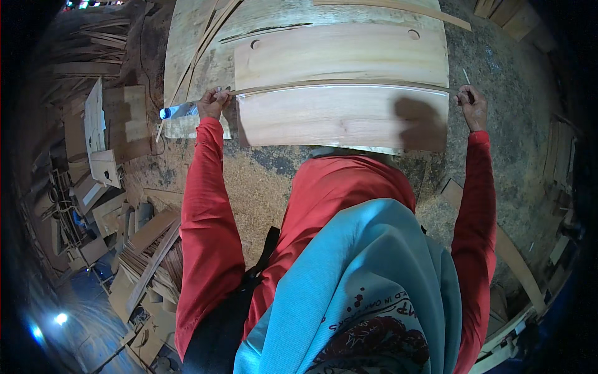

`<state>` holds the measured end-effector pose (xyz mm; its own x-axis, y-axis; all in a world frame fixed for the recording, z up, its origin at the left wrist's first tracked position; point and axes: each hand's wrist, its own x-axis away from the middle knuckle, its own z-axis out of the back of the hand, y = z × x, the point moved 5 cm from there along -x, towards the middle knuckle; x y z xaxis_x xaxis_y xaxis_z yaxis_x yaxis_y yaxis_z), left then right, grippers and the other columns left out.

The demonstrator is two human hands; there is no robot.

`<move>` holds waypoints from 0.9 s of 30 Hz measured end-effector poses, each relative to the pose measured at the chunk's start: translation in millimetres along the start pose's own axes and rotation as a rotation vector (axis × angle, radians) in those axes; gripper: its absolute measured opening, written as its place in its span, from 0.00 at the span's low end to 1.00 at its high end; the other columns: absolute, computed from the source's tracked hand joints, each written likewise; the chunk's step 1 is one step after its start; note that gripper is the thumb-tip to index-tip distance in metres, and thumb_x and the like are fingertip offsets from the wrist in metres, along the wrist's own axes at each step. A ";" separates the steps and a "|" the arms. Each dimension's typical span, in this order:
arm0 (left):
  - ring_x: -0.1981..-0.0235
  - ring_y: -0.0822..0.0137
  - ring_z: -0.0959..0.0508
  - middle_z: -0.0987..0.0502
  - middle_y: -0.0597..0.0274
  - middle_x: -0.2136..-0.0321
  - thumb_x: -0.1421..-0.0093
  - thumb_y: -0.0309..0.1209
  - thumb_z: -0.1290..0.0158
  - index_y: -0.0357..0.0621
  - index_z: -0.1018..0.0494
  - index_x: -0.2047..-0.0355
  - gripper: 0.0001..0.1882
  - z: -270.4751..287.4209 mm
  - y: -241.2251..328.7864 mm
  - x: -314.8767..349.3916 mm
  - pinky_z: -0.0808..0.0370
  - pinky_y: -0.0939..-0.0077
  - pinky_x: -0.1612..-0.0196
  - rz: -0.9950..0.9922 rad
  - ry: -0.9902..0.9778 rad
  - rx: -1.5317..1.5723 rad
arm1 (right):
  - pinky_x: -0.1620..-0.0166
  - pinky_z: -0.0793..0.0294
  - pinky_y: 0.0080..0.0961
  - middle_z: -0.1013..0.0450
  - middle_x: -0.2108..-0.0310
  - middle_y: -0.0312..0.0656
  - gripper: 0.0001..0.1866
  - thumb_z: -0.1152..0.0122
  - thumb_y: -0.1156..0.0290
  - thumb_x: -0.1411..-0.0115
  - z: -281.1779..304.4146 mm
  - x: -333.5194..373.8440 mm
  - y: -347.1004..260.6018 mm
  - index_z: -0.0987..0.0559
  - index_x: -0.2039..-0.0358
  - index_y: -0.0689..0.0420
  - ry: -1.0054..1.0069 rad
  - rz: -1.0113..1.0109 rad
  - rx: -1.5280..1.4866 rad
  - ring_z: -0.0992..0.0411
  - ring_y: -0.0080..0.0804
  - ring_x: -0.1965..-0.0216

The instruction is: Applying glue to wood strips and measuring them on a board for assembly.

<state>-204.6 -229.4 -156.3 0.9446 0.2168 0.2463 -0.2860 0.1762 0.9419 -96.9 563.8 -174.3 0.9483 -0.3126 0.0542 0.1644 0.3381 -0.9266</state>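
A long thin wooden strip (342, 82) runs across the pale wooden panel (342, 118), along the line where it meets a second panel (324, 56) with two round marks or holes near its far corners. My left hand (213, 103) pinches the strip's left end, just off the panel's edge. At the other end my right hand (472, 109) is closed on the strip, and a thin pale stick (466, 76), perhaps a pencil, pokes up from its fingers. Beside my left hand lies a clear plastic bottle (177, 111) with a blue cap.
Under the panels is a larger plywood sheet (187, 37) with narrow slats (208, 40) on it. Another slat (398, 7) lies at the far edge. Wood offcuts (152, 262) pile up on the left, and sawdust (255, 187) covers the floor. A curved board (520, 268) lies at right.
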 end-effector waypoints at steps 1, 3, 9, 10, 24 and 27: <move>0.67 0.62 0.15 0.16 0.50 0.63 0.39 0.18 0.40 0.35 0.28 0.51 0.16 -0.5 -2.7 2.7 0.16 0.70 0.65 0.021 0.020 0.016 | 0.66 0.25 0.20 0.26 0.70 0.36 0.04 0.44 0.82 0.37 1.1 0.3 -1.5 0.23 0.62 0.64 -0.035 0.021 0.026 0.26 0.21 0.71; 0.68 0.63 0.15 0.16 0.51 0.65 0.40 0.18 0.39 0.35 0.26 0.53 0.15 1.0 -4.8 6.2 0.16 0.70 0.66 0.038 0.042 0.033 | 0.66 0.25 0.20 0.25 0.70 0.36 0.04 0.44 0.83 0.37 1.6 1.6 -2.3 0.23 0.62 0.64 -0.070 0.047 0.050 0.25 0.21 0.71; 0.69 0.63 0.15 0.16 0.52 0.66 0.41 0.22 0.38 0.36 0.21 0.60 0.09 -5.2 -18.4 8.2 0.15 0.70 0.66 0.098 0.016 0.063 | 0.65 0.24 0.20 0.25 0.68 0.36 0.04 0.44 0.83 0.37 8.9 0.8 13.0 0.24 0.63 0.64 -0.039 0.001 0.041 0.23 0.22 0.69; 0.70 0.63 0.15 0.16 0.52 0.66 0.41 0.22 0.38 0.37 0.21 0.61 0.08 -8.3 -17.3 9.5 0.15 0.71 0.67 0.083 0.042 0.096 | 0.64 0.24 0.20 0.25 0.67 0.36 0.04 0.44 0.84 0.37 10.1 1.5 14.7 0.24 0.63 0.63 -0.047 -0.007 0.045 0.23 0.22 0.68; 0.71 0.62 0.15 0.16 0.53 0.66 0.43 0.23 0.37 0.37 0.21 0.59 0.11 -7.6 -11.7 13.4 0.14 0.68 0.64 0.130 0.055 0.059 | 0.63 0.25 0.19 0.28 0.69 0.35 0.03 0.45 0.85 0.37 5.5 6.8 5.3 0.24 0.65 0.64 -0.046 0.013 -0.020 0.29 0.20 0.70; 0.71 0.63 0.15 0.16 0.54 0.67 0.43 0.22 0.36 0.37 0.20 0.60 0.11 -4.9 -15.7 11.5 0.14 0.67 0.65 0.161 0.040 0.078 | 0.64 0.25 0.19 0.27 0.70 0.35 0.02 0.44 0.84 0.37 7.5 4.0 8.1 0.24 0.65 0.64 -0.047 0.012 0.001 0.29 0.20 0.71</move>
<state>-190.1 -225.0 -169.3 0.8800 0.2742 0.3879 -0.4186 0.0614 0.9061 -89.8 572.0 -178.8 0.9619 -0.2666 0.0600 0.1528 0.3425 -0.9270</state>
